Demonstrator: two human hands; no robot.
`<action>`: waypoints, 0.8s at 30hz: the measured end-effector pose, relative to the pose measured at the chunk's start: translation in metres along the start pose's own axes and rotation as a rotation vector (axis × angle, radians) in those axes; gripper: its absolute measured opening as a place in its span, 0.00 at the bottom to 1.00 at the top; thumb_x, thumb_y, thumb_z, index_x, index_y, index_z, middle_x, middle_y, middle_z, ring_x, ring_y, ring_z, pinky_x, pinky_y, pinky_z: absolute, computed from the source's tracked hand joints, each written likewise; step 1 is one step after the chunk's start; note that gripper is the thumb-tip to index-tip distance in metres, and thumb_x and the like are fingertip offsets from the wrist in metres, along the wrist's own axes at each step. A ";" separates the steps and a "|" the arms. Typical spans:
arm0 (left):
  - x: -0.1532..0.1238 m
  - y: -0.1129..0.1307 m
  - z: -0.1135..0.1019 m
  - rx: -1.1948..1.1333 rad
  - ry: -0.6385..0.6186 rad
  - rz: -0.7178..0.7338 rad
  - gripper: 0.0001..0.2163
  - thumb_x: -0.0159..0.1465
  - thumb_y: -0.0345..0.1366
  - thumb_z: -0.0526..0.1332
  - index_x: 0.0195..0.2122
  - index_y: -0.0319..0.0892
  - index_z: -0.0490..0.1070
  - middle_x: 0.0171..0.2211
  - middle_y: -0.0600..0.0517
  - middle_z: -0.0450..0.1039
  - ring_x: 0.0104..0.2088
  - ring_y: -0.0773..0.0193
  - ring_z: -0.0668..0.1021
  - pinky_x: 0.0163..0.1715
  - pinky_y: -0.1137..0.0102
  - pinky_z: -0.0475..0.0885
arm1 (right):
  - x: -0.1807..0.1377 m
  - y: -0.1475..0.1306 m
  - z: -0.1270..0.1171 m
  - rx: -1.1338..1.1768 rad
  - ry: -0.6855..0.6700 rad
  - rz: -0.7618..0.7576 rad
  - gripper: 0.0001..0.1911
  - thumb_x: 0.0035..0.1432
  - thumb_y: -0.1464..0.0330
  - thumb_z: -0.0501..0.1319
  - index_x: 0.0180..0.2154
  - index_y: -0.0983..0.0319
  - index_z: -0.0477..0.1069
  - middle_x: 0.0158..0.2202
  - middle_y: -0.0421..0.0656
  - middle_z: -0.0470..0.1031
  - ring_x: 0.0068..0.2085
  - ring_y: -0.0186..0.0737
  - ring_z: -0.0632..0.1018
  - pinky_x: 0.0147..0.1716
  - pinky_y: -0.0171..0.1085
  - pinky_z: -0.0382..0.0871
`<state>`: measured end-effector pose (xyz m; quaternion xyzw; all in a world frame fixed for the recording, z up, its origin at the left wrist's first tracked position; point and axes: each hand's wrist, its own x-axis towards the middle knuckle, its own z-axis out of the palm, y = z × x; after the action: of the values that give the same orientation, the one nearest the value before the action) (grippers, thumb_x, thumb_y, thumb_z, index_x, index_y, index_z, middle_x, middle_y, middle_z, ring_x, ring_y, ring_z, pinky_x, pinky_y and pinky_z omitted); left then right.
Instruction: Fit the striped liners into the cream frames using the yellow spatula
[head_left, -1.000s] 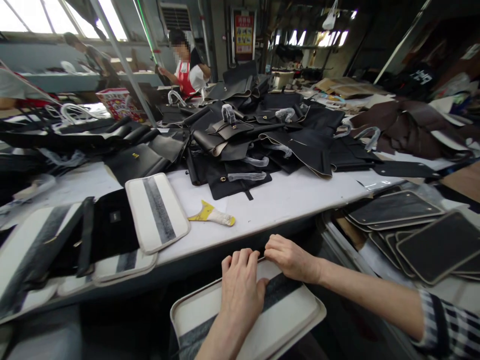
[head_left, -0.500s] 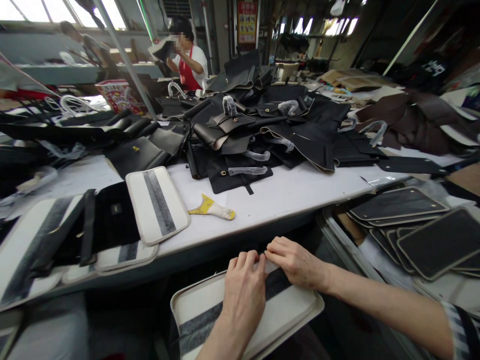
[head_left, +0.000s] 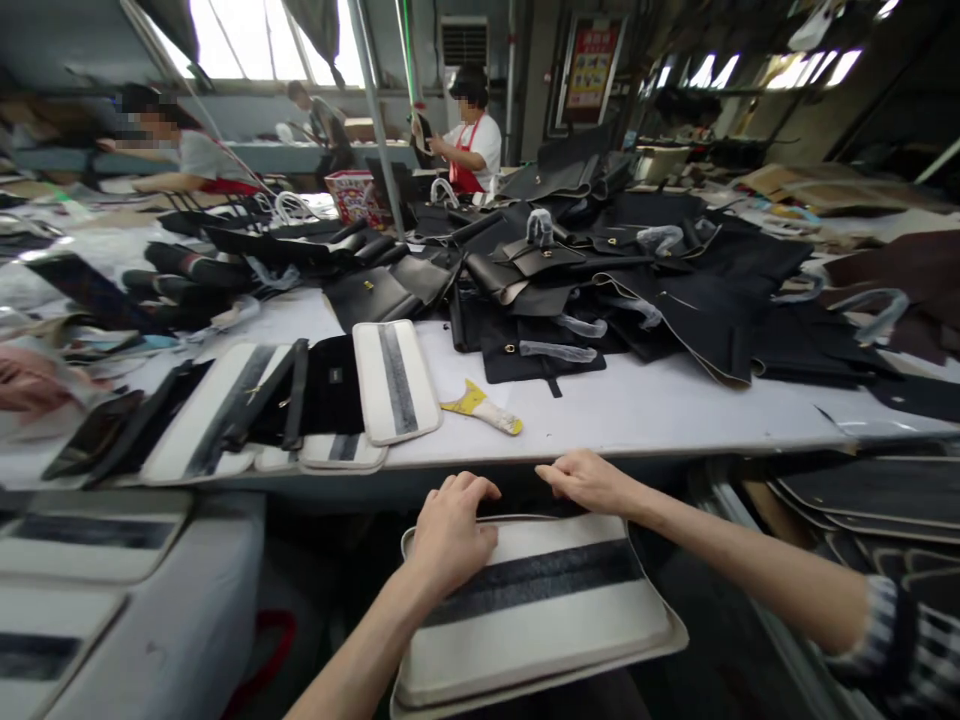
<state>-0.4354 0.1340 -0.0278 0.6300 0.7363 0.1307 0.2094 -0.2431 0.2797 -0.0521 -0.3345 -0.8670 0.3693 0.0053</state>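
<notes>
A white panel with a dark grey stripe lies in front of me below the table edge, and another edge shows under it. My left hand is at the panel's far left part, with thumb and fingers apart and nothing visible between them. Just beyond the panel's far edge is my right hand, its fingers curled together in a pinch. Whether a small thing is between those fingertips cannot be seen. A yellow scraper with a wrapped handle lies on the white table, beside an upright-lying striped white panel.
Black bag pieces with plastic-wrapped handles are heaped across the table. More striped panels lie at the left, and dark panels are stacked at the right. A person in a red apron and other people are farther back.
My hands have moved apart; earlier their fingertips met at the panel's far edge. My left thumb and fingers have spread. The view has turned left, showing more of the table there.
</notes>
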 end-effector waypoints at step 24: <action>-0.021 -0.057 -0.017 -0.342 -0.121 -0.285 0.12 0.50 0.45 0.69 0.31 0.46 0.73 0.31 0.56 0.76 0.34 0.61 0.76 0.30 0.71 0.64 | 0.055 -0.052 0.058 0.304 -0.572 -0.332 0.26 0.72 0.56 0.39 0.60 0.56 0.65 0.60 0.42 0.69 0.59 0.45 0.69 0.61 0.45 0.58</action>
<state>-0.4908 0.1053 -0.0359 0.4818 0.7710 0.1847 0.3733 -0.3311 0.2487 -0.0735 -0.0678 -0.8110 0.5669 -0.1281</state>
